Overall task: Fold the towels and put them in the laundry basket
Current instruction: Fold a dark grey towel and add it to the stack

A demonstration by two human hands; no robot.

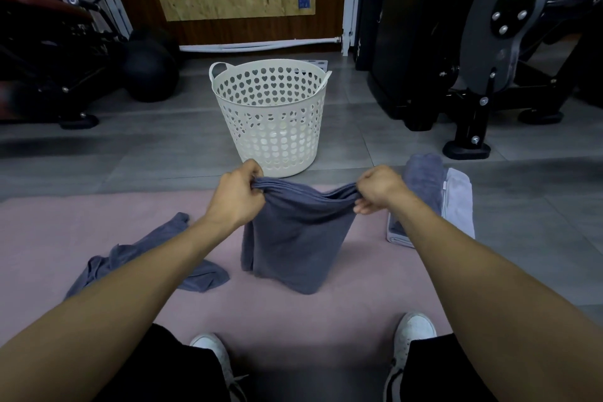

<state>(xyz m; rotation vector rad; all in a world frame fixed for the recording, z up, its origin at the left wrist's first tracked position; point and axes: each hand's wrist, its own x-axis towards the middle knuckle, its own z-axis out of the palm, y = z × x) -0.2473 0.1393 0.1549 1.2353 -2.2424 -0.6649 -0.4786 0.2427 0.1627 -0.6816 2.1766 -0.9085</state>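
Note:
A grey-blue towel [293, 238] hangs doubled over the pink mat, its lower end touching the mat. My left hand [238, 192] grips its top left corner and my right hand [378, 188] grips the top right corner. Just beyond my hands stands a white laundry basket [270, 114] with heart-shaped holes; I see no towels inside it. A crumpled grey-blue towel [146, 258] lies on the mat to the left, partly under my left forearm. To the right lies a folded grey towel [424, 186] on a folded pale towel [458, 206].
The pink mat [49, 238] covers the grey tile floor in front of me. My white shoes [411, 336] are at the near edge. Black gym machines [489, 75] stand at right, more equipment and a black ball [150, 75] at left.

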